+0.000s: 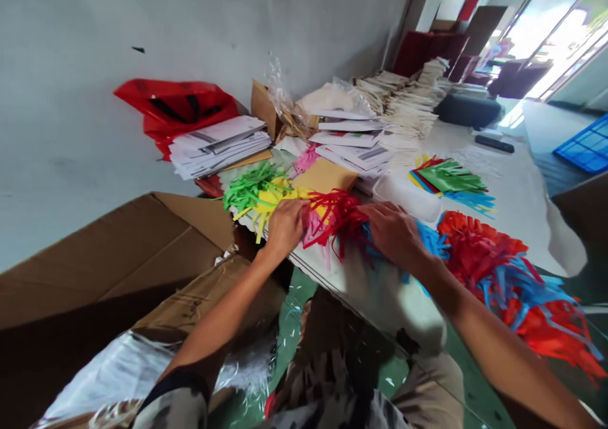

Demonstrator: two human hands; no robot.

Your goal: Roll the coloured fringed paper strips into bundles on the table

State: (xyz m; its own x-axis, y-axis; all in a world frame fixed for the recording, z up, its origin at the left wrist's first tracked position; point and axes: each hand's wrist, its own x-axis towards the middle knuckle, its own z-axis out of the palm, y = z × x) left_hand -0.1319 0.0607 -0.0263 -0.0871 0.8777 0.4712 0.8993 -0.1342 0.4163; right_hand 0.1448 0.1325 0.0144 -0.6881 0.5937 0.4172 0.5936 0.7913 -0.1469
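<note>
A fringed paper garland (339, 220) runs along the table's near edge in green, yellow, pink, red and blue sections. My left hand (286, 229) has its fingers closed on the garland between the yellow and pink fringes. At the right end of the dark red fringe, my right hand (396, 234) grips the same garland with curled fingers; their tips are partly hidden. Beyond my right hand, red and blue fringe (494, 258) drapes over my forearm side of the table. A small stack of fringed sheets (451, 182), green on top, lies behind it.
Envelopes (221, 140), a red plastic bag (178, 106) and more white envelopes (354, 137) line the wall side. A clear plastic tray (408, 196) sits behind my right hand. An open cardboard box (118, 251) stands at left; a blue crate (586, 140) is far right.
</note>
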